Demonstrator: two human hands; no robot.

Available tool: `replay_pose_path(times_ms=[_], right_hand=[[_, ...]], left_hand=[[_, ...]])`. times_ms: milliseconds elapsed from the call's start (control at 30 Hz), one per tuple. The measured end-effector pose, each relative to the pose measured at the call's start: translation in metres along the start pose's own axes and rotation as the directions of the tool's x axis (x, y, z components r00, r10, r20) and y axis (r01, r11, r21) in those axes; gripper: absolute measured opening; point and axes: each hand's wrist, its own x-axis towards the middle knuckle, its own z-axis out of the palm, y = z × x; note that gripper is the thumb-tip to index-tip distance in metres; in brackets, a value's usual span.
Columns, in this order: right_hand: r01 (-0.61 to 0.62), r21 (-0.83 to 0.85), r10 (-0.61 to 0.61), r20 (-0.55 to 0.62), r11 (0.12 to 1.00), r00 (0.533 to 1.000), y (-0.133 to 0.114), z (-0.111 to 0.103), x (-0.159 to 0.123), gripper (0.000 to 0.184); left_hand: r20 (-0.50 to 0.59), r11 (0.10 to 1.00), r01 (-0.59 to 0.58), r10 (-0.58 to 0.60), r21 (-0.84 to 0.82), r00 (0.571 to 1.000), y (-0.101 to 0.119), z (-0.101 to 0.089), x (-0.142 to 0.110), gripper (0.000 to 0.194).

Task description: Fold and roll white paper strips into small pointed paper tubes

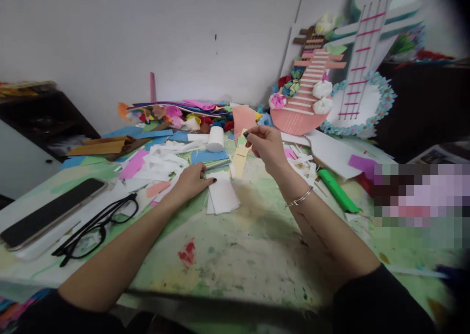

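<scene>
My left hand point(193, 181) rests low on the table, its thumb apart from the fingers. The thumb tip touches the upper end of a few fanned white paper pieces point(223, 197). The fingertips lie beside a small stack of coloured paper point(209, 156), blue on top. My right hand point(267, 148) is raised above the table, thumb and forefinger pinched together. What is in that pinch, if anything, is too small to make out. Just left of it lies a pale yellow paper strip point(240, 162). A white roll point(216, 139) stands behind the coloured stack.
Black glasses point(101, 226) and a phone point(55, 211) lie at the left. White paper scraps point(161, 162) spread behind my left hand. A green tool-like object point(338, 191) lies right of my right arm. Paper-decorated instrument shapes point(303, 94) lean at the back right.
</scene>
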Motion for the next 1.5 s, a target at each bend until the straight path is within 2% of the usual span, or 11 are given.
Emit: replay_pose_path(times_ms=[100,233,400,567,800,900,1000,1067,1233,1367,1500], right_hand=[[-0.018,0.134,0.013,0.032,0.991,0.999,-0.013,-0.007,-0.012,0.003],[-0.035,0.040,0.032,0.082,0.999,0.996,-0.007,-0.026,-0.029,0.005],[-0.091,-0.127,0.113,0.172,0.988,0.979,0.022,-0.053,-0.065,0.015],[-0.199,-0.149,0.228,0.220,0.969,0.948,0.057,-0.063,-0.096,0.018],[-0.123,-0.199,0.174,0.263,0.972,0.949,0.067,-0.064,-0.102,0.018],[-0.028,-0.156,0.073,0.289,0.987,0.954,0.060,-0.064,-0.106,0.035],[0.022,-0.092,0.014,0.372,0.995,0.928,0.054,-0.061,-0.111,0.055],[-0.001,-0.031,0.013,0.408,1.000,0.913,0.052,-0.059,-0.113,0.059],[-0.316,0.225,0.190,0.447,0.922,0.874,0.053,-0.060,-0.108,0.023],[-0.470,0.264,0.364,0.365,0.842,0.857,0.053,-0.067,-0.102,0.024],[-0.595,0.168,0.530,0.312,0.786,0.789,0.056,-0.071,-0.099,0.036]], left_hand=[[0.016,0.996,0.011,-0.010,-0.092,1.000,-0.004,0.002,0.004,0.028],[-0.002,0.982,0.005,-0.006,-0.187,1.000,-0.005,0.006,0.004,0.031],[-0.081,0.976,-0.014,-0.003,-0.218,0.997,-0.004,0.007,0.003,0.024],[-0.198,0.977,-0.052,0.010,-0.207,0.980,-0.006,0.011,0.002,0.014],[-0.448,0.936,-0.255,0.125,-0.244,0.885,0.010,0.004,-0.013,0.018],[-0.488,0.870,-0.379,0.194,-0.316,0.851,0.029,-0.001,-0.027,0.015],[-0.467,0.825,-0.396,0.187,-0.403,0.864,0.055,-0.004,-0.036,0.015],[-0.399,0.736,-0.355,0.125,-0.577,0.908,0.074,-0.006,-0.035,0.012],[-0.149,0.570,-0.139,0.029,-0.810,0.988,0.105,0.007,-0.011,0.031],[-0.005,0.633,0.010,-0.022,-0.774,1.000,0.105,0.033,0.010,0.039],[0.006,0.721,-0.016,0.028,-0.693,1.000,0.102,0.045,0.006,0.035]])
